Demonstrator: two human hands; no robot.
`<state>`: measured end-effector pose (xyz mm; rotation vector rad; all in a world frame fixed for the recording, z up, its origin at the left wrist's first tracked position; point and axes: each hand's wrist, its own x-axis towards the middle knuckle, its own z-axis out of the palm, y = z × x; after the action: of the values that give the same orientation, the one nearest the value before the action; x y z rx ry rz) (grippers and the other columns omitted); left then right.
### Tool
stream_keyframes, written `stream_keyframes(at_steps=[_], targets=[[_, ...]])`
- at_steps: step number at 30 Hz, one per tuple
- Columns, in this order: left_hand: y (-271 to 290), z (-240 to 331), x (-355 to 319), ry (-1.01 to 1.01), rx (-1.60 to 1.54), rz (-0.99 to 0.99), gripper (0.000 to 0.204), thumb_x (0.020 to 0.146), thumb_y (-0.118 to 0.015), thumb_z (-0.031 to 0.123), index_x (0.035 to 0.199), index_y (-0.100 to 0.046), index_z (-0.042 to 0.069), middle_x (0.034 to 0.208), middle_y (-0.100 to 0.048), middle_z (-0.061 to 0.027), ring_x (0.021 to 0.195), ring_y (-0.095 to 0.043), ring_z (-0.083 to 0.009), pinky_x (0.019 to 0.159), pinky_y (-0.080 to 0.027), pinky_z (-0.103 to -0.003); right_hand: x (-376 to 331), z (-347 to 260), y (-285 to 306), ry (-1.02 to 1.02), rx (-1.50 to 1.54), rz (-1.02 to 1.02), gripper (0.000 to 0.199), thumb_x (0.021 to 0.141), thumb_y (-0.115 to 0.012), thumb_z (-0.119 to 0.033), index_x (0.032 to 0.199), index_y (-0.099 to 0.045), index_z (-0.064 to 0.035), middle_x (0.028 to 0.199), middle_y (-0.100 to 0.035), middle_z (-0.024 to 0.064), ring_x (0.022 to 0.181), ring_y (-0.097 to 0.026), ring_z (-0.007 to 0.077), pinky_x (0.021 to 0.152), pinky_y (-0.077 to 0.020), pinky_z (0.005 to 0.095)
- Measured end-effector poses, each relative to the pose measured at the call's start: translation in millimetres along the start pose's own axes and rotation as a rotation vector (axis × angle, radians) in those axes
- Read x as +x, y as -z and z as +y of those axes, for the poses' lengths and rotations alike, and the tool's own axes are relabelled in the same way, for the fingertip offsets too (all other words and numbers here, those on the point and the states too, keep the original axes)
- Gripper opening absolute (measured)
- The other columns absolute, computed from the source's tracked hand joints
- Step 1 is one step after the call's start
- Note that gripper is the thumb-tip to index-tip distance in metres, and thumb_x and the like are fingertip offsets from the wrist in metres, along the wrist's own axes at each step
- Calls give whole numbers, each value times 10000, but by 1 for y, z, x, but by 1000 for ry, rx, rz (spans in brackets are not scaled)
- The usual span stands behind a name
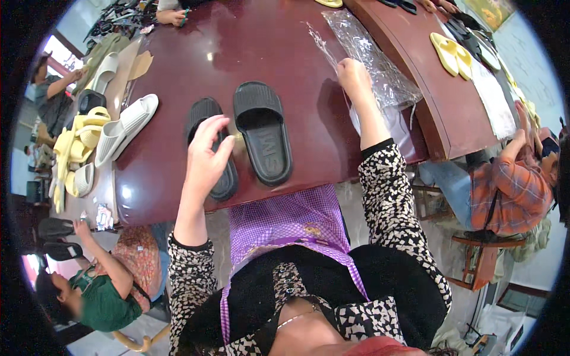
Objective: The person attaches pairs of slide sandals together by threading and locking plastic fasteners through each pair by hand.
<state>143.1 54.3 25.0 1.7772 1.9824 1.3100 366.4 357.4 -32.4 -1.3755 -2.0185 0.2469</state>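
At the left edge of the table, a pile of yellow slippers lies beside it, and a pair of white slippers lies partly across this edge.

Further right, near the front edge, is the left hand. Its fingers are bent in a loose curve, and the thumb stands away from them with a small gap between. The left black slipper is behind this hand: its strap end shows beyond the fingers, its heel shows right of the wrist, close to the front edge. I cannot tell if the fingers touch it.

Just to the right, the right black slipper lies almost parallel, strap toward the far edge and heel near the front edge. It is apart from the fingers of both hands.

The right hand is more far from the front edge, toward the right edge. Its fingers are folded narrow at the clear plastic bag, which lies along the right edge; whether they pinch it, I cannot tell.
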Motion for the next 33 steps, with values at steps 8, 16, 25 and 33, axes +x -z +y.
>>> stream_keyframes(at_steps=[8, 16, 25, 33], targets=[[-49, 55, 65, -135, -135, -64, 243, 783, -628, 30, 1018, -583, -17, 931, -582, -122, 836, -596, -243, 755, -484, -310, 14, -8, 26, -8, 428, 286, 203, 844, -561, -188, 888, -672, -24, 873, -659, 206, 842, -641, 357, 779, -495, 414], [-138, 58, 165, -627, -19, 16, 236, 781, -585, 10, 1016, -579, -9, 998, -597, -176, 921, -603, -330, 782, -489, -378, 4, -19, 23, -13, 703, 46, 191, 827, -599, -187, 856, -666, -11, 731, -660, 157, 669, -648, 233, 642, -504, 342], [-146, 36, 175, -409, -116, -104, 170, 815, -578, 47, 967, -641, 4, 923, -650, -159, 866, -642, -305, 755, -510, -363, -14, -41, 49, -254, 1042, -286, 166, 826, -606, -171, 825, -679, -23, 694, -657, 155, 628, -628, 225, 570, -478, 327], [-124, 16, 176, -102, -372, -133, 164, 855, -581, 61, 975, -658, -19, 857, -678, -89, 789, -651, -156, 710, -517, -288, -23, -42, 14, 255, -28, 511, 202, 789, -666, -237, 886, -660, -60, 707, -622, 102, 631, -608, 271, 697, -473, 421]])
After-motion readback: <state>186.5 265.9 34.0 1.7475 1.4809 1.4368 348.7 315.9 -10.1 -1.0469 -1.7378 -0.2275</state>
